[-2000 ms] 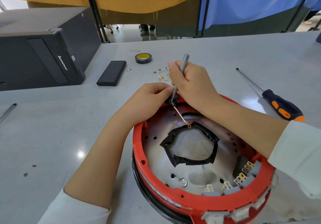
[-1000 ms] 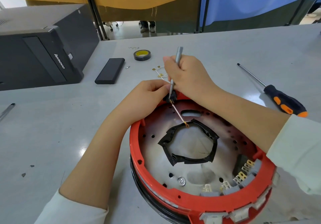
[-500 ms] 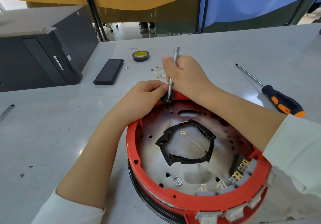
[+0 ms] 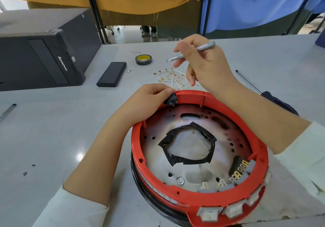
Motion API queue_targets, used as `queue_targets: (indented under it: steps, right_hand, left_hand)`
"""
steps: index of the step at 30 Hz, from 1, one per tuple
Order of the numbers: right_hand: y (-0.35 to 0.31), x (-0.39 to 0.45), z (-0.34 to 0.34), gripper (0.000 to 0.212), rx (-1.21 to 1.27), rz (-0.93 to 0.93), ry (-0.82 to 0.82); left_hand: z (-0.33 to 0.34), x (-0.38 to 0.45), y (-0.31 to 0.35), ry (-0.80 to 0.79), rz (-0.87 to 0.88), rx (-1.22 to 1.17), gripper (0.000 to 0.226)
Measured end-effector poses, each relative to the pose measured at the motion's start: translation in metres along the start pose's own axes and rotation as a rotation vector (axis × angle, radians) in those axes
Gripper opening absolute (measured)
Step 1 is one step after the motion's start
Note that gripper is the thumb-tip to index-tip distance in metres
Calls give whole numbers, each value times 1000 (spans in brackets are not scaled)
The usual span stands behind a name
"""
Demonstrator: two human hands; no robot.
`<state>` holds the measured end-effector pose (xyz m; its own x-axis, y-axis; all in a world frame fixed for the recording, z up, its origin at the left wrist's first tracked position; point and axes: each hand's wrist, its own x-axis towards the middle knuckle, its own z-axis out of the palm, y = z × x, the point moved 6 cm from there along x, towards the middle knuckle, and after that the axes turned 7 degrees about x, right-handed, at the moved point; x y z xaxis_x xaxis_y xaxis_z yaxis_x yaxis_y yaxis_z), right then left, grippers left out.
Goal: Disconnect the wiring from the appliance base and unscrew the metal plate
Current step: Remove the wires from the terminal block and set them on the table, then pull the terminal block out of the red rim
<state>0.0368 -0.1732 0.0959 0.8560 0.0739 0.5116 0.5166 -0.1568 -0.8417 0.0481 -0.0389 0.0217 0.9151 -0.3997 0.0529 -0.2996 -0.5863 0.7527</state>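
The red appliance base (image 4: 202, 201) stands upside down in front of me, its metal plate (image 4: 158, 158) showing inside. A black taped ring (image 4: 168, 143) surrounds the plate's middle opening, and one loose white wire (image 4: 200, 139) lies in it. My left hand (image 4: 147, 100) pinches the black plug socket (image 4: 171, 100) at the far rim. My right hand (image 4: 205, 68) is raised above the table behind the base and grips a thin grey screwdriver (image 4: 204, 48), tip pointing left. A pile of removed white wires with brass terminals (image 4: 171, 78) lies just behind the base.
A black computer case (image 4: 40, 56) stands at the left, with a black slab (image 4: 111, 74) and a yellow-cored tape roll (image 4: 143, 59) beside it. An orange-and-black screwdriver (image 4: 249, 82) lies at the right, partly behind my right arm. A pen (image 4: 8, 111) lies at the far left.
The wire came off the socket and dropped into the plate's middle opening. My right hand then lifted the grey screwdriver away from the socket, up and back. My left hand stayed at the socket.
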Motion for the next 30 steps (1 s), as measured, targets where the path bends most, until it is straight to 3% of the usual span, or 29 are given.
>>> queue_targets:
  steps: [4,7,10,14,20,30]
  right_hand:
    - [-14,-19,7,17,-178,56,-242]
    - [-7,-45,16,13,-608,176,-458]
    - [-5,-70,23,11,-1107,155,-598]
    - [-5,-93,33,10,-1332,161,-687]
    - [3,-98,38,20,-1408,133,-708]
    - [22,-102,29,30,-1186,216,-787]
  left_hand:
    - [0,-1,0,-2,2,-12,25]
    - [0,0,0,-1,11,-18,25]
    - [1,0,0,-2,4,-29,25]
    - [0,0,-1,0,1,-14,25]
    - [0,-1,-2,-6,1,-24,24]
    - [0,-1,-3,-1,-3,-28,24]
